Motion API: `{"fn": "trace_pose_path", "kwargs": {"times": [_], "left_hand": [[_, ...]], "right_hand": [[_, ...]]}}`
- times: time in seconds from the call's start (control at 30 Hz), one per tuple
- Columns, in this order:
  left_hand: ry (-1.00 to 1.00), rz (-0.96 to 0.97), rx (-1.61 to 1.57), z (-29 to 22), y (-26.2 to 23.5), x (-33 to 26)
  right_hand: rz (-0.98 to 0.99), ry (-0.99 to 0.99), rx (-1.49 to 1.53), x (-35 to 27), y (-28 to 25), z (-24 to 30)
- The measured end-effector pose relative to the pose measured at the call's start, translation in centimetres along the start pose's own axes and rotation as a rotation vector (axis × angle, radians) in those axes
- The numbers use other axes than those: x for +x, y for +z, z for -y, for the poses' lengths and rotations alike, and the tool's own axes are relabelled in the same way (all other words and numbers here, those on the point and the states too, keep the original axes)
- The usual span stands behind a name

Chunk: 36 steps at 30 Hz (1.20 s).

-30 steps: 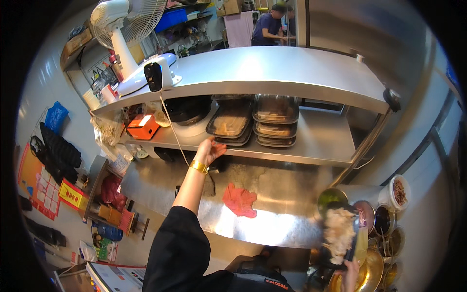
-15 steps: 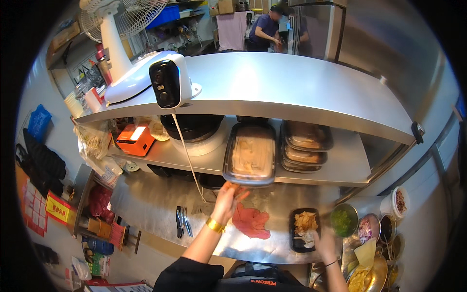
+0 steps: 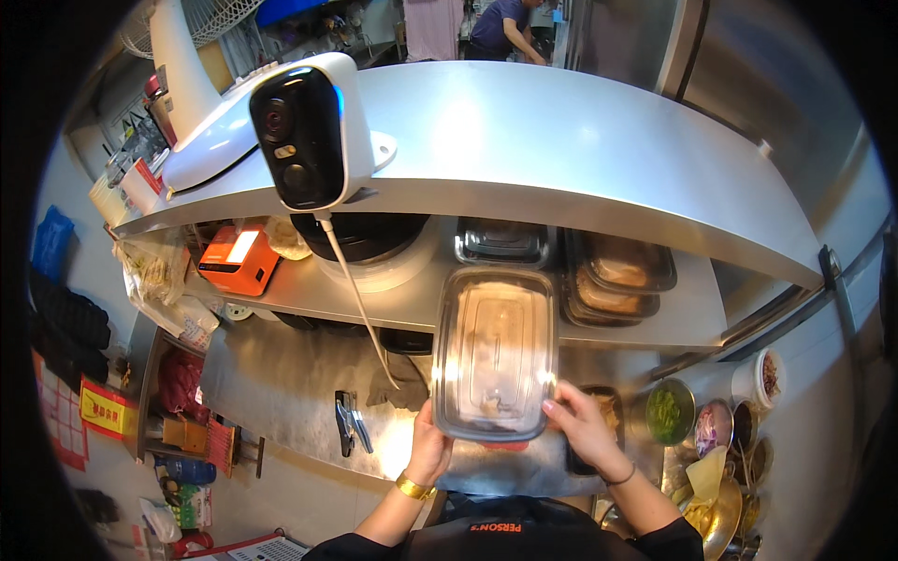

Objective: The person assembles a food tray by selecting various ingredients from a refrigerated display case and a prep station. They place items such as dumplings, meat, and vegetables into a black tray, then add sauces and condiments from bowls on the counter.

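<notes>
The lidded box (image 3: 496, 351) is held up over the big steel table (image 3: 281, 374), near the middle of the table's front edge. At the back, the stacked boxes (image 3: 617, 285) are kept on the lower shelf, by its front edge on the right side.

The lidded box looks thin and bendy, and not too heavy. Pale brown stuff can be seen through the clear lid. The lid may be slick, and it could be popped up or cracked if it is squeezed hard. The box is best held low under the rim, on both long sides, and kept flat.

An open black tray (image 3: 606, 411) with food is set near the table's right edge, partly hidden.

The near left corner is gripped by the left hand (image 3: 430, 447), and the near right corner by the right hand (image 3: 582, 430), its thumb on the rim. How the fingers are tucked underneath cannot be told.
</notes>
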<state>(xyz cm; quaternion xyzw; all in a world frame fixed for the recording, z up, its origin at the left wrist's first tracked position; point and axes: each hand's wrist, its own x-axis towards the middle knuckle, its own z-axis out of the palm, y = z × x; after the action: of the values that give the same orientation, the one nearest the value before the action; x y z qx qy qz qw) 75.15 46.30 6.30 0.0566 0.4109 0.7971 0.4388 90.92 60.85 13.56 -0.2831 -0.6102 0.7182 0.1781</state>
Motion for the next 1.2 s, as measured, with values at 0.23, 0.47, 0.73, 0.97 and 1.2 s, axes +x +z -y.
{"fn": "trace_pose_path", "kwargs": {"times": [0.23,0.47,0.73,0.97,1.2], "left_hand": [[0.052,0.031,-0.017,0.4,-1.5,-1.6],[0.122,-0.009,0.032,0.8,-0.9,-4.5],[0.106,0.043,0.09,1.6,1.1,-7.1],[0.102,0.085,0.106,3.0,4.1,-7.8],[0.034,0.146,0.156,3.6,5.6,-7.5]], "right_hand": [[0.017,-0.185,-0.116,-4.1,-3.5,-1.1],[-0.143,-0.129,-0.124,-11.0,-8.8,-3.5],[-0.638,-0.301,-0.051,-16.7,-20.8,-4.2],[-0.62,-0.278,0.009,-9.1,-27.2,-2.1],[-0.639,-0.294,0.173,-6.4,-28.8,-3.2]]}}
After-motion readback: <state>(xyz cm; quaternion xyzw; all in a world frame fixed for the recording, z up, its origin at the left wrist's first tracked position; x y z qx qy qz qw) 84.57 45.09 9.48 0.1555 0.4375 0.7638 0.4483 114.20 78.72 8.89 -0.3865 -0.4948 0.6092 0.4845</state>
